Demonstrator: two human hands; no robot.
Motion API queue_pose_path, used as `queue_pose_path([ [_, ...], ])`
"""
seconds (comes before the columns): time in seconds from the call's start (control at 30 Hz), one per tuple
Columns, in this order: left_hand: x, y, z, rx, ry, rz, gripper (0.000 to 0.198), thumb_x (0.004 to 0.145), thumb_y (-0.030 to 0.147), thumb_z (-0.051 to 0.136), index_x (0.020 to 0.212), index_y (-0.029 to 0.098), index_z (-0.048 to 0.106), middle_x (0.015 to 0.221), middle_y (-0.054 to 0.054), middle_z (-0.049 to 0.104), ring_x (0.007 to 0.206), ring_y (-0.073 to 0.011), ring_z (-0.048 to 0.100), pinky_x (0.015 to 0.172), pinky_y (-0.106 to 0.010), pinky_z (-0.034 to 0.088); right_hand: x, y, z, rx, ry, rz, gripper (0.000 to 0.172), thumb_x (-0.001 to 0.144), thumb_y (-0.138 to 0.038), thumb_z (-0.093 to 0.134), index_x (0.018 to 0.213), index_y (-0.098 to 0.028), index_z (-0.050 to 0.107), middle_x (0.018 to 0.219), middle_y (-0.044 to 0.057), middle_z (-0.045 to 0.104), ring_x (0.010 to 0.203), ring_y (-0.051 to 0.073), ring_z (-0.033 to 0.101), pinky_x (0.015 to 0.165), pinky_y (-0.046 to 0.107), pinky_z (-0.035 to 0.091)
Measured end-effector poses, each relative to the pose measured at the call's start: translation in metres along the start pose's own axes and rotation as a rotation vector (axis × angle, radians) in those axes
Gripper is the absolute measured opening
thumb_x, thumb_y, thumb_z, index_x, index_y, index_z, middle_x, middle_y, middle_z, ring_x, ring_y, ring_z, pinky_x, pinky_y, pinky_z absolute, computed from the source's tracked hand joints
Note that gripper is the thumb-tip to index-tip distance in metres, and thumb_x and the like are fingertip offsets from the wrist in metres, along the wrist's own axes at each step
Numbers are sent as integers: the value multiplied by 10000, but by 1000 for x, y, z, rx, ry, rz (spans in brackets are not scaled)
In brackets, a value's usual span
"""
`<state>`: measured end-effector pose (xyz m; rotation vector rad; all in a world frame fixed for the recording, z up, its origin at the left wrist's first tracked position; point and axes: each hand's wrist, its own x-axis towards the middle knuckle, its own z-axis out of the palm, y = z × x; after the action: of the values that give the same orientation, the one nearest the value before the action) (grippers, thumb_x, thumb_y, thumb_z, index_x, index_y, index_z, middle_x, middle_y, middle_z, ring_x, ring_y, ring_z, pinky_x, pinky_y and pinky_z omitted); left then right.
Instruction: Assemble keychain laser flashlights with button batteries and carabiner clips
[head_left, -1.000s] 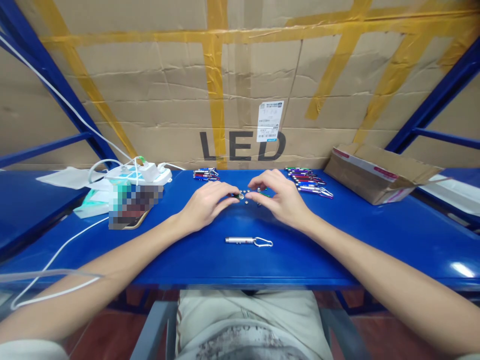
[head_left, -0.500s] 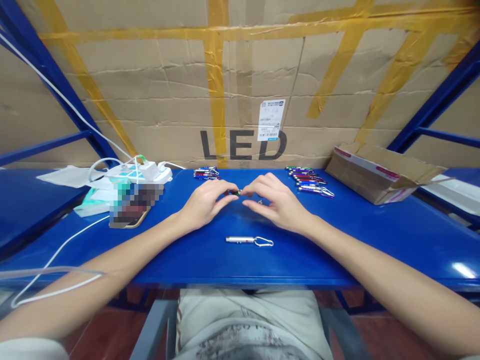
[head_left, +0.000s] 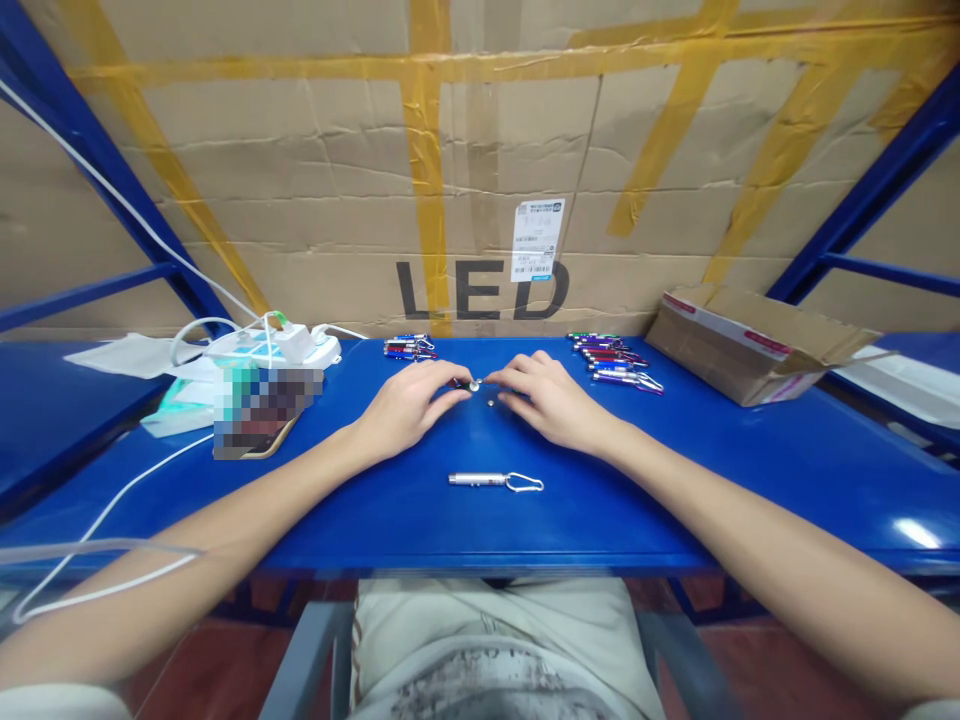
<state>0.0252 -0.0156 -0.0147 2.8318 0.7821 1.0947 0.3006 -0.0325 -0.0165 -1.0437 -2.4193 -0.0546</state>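
My left hand (head_left: 409, 405) pinches a small dark piece with a shiny round end (head_left: 475, 386) between thumb and fingers. Its exact kind is too small to make out. My right hand (head_left: 555, 405) is close on the other side, index fingertip at the shiny end, thumb and fingers apart. A tiny silver round bit (head_left: 490, 403) shows just below, between the hands. Nearer to me, a silver penlight with a carabiner clip (head_left: 480, 480) lies crosswise on the blue table (head_left: 600, 520).
Several coloured penlights (head_left: 611, 360) lie at the back right, beside an open cardboard box (head_left: 750, 345). A smaller group (head_left: 409, 347) lies at the back left. At left are a power strip (head_left: 315, 350), a phone (head_left: 274, 435) and white cables. A large carton (head_left: 337, 200) stands behind.
The shiny round end at my left fingertips shows more plainly now. My right thumb has shifted slightly away, and the tiny silver bit appears further left. The view has shifted slightly.
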Motion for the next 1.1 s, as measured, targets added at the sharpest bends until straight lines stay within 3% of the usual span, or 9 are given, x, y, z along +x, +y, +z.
queue_pose_path([
  [0.1, 0, -3, 1, 1, 6, -24, 252, 1134, 400, 574, 1216, 207, 714, 1195, -94, 800, 1119, -245, 757, 1030, -388, 590, -1, 1, 5, -72, -71, -15, 314, 1135, -304, 536, 1366, -257, 743, 1176, 131, 728, 1015, 296, 541, 829, 408, 393],
  [0.3, 0, -3, 1, -91, -24, -61, 232, 1130, 392, 586, 1209, 210, 708, 1192, -71, 797, 1088, -223, 764, 1015, -354, 595, -1, -4, 10, -114, -105, -45, 271, 1143, -246, 523, 1177, -248, 792, 1079, 105, 753, 974, 279, 524, 804, 403, 320],
  [0.63, -1, -3, 2, -89, -29, -58, 250, 1131, 408, 581, 1213, 210, 711, 1198, -79, 796, 1102, -231, 754, 1025, -370, 581, -1, -11, 3, -89, -95, -30, 162, 1129, -232, 517, 1054, -213, 659, 1083, 105, 720, 991, 285, 548, 828, 402, 337],
  [0.9, -1, -4, 2, -110, -36, -121, 236, 1107, 412, 625, 1185, 211, 723, 1181, -62, 800, 1019, -213, 749, 940, -333, 578, 3, -11, -2, 383, 139, 170, 42, 983, -194, 657, 976, -232, 640, 924, 26, 717, 881, 224, 624, 810, 345, 462],
  [1.1, 2, 2, 3, -259, -60, -242, 234, 1049, 423, 717, 1141, 209, 735, 1024, -17, 808, 843, -173, 738, 802, -275, 573, 3, -14, -2, 513, 218, 146, 56, 983, -285, 737, 1003, -233, 739, 957, 24, 764, 845, 210, 641, 807, 353, 481],
])
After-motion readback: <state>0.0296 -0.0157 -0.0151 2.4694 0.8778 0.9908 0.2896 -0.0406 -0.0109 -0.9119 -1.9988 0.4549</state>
